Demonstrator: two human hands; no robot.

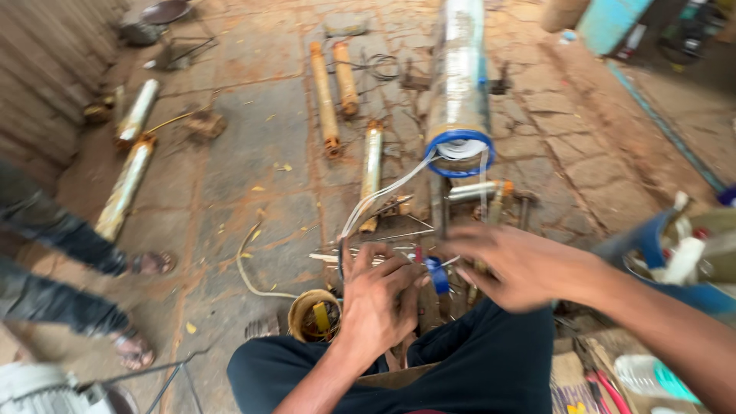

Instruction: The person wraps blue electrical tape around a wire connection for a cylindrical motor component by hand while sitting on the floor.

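Observation:
My left hand (379, 295) is closed around a bundle of pale wires (383, 195) that run up to the blue-rimmed end of a long metal cylinder (458, 84). A strip of blue tape (437, 276) sits at the fingertips between both hands. My right hand (514, 264) hovers blurred just right of the tape, fingers spread; whether it pinches the tape is unclear. My dark-trousered knees are below.
Several brass-and-steel tubes (326, 100) lie on the stone floor. A small yellow can (313, 314) stands by my left knee. Another person's legs and sandalled feet (149, 264) are at the left. A blue container with bottles (675, 261) is on the right.

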